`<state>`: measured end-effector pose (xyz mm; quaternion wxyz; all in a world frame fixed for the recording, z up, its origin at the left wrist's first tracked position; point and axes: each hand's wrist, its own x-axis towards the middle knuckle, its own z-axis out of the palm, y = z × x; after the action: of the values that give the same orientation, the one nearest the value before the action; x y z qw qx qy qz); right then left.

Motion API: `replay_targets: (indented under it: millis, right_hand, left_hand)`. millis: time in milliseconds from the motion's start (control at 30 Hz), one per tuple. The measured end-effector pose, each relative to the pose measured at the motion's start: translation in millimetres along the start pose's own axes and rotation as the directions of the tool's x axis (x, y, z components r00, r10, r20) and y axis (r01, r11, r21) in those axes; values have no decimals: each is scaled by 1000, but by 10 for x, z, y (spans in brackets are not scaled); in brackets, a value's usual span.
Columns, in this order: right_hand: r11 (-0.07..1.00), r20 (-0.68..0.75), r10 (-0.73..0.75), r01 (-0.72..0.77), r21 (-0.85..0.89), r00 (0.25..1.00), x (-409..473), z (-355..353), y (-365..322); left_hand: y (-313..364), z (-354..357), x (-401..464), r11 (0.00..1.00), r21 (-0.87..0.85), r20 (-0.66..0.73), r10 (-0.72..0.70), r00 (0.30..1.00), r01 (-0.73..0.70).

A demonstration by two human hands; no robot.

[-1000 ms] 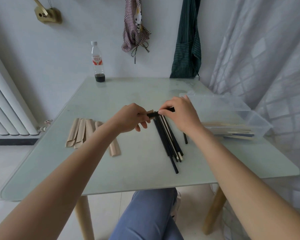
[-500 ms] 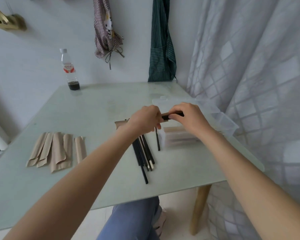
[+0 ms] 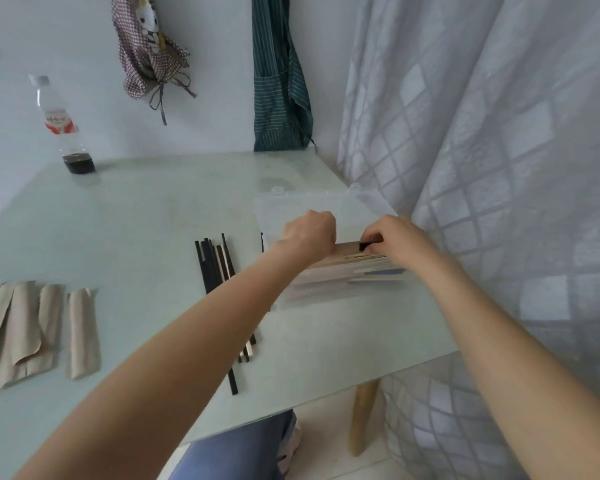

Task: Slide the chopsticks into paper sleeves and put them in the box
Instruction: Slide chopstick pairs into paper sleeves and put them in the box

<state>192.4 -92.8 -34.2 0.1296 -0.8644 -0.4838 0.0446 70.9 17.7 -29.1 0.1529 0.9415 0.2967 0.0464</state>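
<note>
Head view: sleeved chopsticks point(image 3: 352, 249) held over the clear box point(image 3: 312, 292).
Left hand point(image 3: 309, 237) grips the paper end with curled fingers; right hand point(image 3: 395, 239) pinches the black tips protruding from the sleeve. The box sits at the table's point(image 3: 153, 209) right edge, holding other sleeved pairs. Loose black chopsticks point(image 3: 219, 271) lie just left of it; empty paper sleeves point(image 3: 32, 327) lie well apart, far left.

Table point(image 3: 153, 209): your frosted glass top, smooth, faint sheen.
Box point(image 3: 302, 206): clear plastic.
Sleeves point(image 3: 32, 327) left of box: matt tan paper.
Chopsticks point(image 3: 219, 271): smooth black.
</note>
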Motion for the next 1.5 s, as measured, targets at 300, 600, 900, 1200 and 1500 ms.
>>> replay_targets:
  millis: [300,600,900,1200,1500]
  right_hand:
    - [991,106,-8,-7,135,994,190,238,-130]
    - [933,-206,-91,155,324,974,-47,212,-905]
    - [887,-32,-358,351,300,933,-391,812,-2054]
    - [976,247,-136,172,-132,959,-440,1521,-2446]
    - [977,112,-206,211,-40,972,-477,1547,-2588]
  left_hand:
    - [-310,41,-50,998,7,59,-55,997,55]
    - [-879,-302,-537,994,-102,-253,-53,966,28]
    - [-1692,-306,-1286,954,-81,-232,-299,926,288]
    - [-2389,-64,-1863,899,63,43,-436,899,433]
    - [-2533,-6,-1923,920,20,40,-392,919,391]
